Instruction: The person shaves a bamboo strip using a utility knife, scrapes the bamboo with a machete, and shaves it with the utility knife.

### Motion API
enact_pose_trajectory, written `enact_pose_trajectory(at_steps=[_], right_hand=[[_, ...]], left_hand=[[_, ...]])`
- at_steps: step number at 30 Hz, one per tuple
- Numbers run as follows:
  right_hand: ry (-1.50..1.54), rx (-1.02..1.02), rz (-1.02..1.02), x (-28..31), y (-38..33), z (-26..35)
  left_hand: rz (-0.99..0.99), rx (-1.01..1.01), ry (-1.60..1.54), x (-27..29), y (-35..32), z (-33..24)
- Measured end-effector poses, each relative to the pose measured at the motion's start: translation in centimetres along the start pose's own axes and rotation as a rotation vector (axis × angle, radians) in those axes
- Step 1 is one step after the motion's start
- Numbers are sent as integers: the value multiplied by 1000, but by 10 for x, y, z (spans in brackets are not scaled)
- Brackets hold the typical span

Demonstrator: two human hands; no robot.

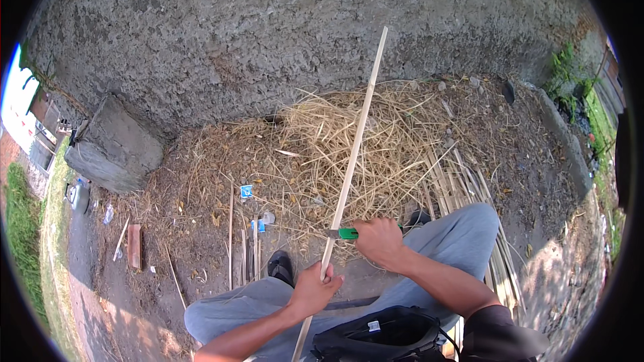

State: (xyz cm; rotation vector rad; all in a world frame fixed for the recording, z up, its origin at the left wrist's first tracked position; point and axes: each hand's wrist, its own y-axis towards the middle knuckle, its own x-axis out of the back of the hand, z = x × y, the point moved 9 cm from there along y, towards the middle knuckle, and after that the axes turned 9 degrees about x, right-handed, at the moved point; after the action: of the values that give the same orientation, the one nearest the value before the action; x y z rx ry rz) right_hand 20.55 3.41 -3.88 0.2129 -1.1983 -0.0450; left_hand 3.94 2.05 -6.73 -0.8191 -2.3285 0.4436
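A long pale bamboo strip [359, 134] slants up and away from my lap, its far end in front of the rough wall. My left hand [316, 290] is wrapped round its lower part, and the near end runs down past my left wrist. In my right hand [381, 244] is a green-handled utility knife [348, 234]. Its blade lies across the strip, a little above my left hand. Beyond the strip, a heap of thin bamboo shavings [335, 147] is spread over the ground.
More bamboo strips [456, 184] lie by my right knee, and thin sticks [244, 248] lie to my left. The rough grey wall [268, 40] rises ahead. A concrete block [124, 147] leans at left, with a reddish brick [135, 247] nearer. A black bag [335, 347] sits in my lap.
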Motion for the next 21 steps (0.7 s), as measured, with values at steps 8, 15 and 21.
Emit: enact_pose_trajectory(at_steps=[8,15,21], right_hand=[[-69,-48,-64,-17,12,-23],[-136,-72,-89,-9,19,-37],[-143,-224,-106,1,22,-74]], left_hand=[[2,18,37,-4,-3,-4],[-39,-25,192,5,-13,-21],[-12,-7,209,0,-25,-13]])
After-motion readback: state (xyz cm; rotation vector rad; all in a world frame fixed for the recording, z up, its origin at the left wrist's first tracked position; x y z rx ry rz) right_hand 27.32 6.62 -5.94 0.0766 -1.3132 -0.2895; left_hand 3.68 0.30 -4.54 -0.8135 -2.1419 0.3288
